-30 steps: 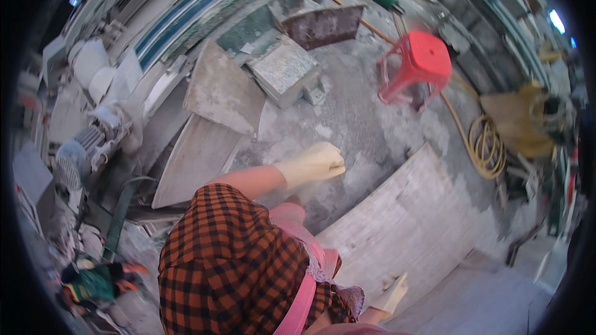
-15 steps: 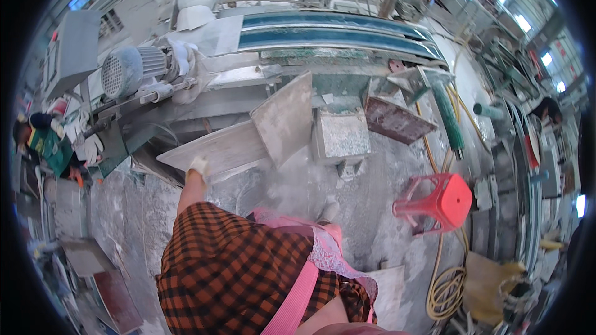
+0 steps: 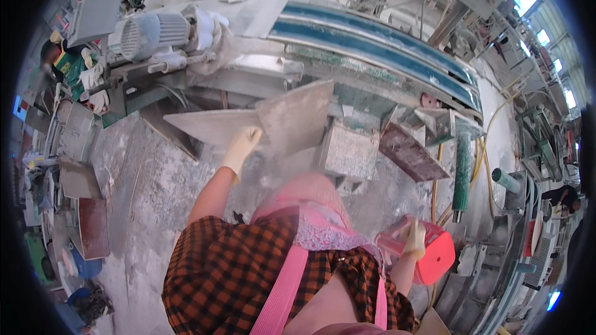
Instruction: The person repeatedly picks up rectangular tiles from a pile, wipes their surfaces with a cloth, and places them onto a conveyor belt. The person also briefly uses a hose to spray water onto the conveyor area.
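Observation:
My left hand [image 3: 243, 144], in a cream rubber glove, is closed into a loose fist with nothing visible in it. Behind it, two flat grey boards [image 3: 211, 125] lean against the machine, overlapping. My right hand [image 3: 415, 239], gloved alike, grips the red plastic stool [image 3: 439, 259] at the side of its seat; the legs point left and part of the fingers is hidden. A dusty, box-shaped block [image 3: 351, 147] stands between my hands, farther off, with a reddish-brown panel [image 3: 410, 152] to its right.
A long machine with blue rails [image 3: 372, 37] runs across the far side, with a motor [image 3: 155, 36] at its left. A green roller [image 3: 461, 174] and yellow hoses [image 3: 481, 174] are at the right. Another person [image 3: 71, 65] works at far left. The floor [image 3: 133, 211] looks wet and dusty.
My right hand has come into view and taken hold of the stool. My left hand has moved right along the boards and is closed. The whole view has turned and my body leans farther forward.

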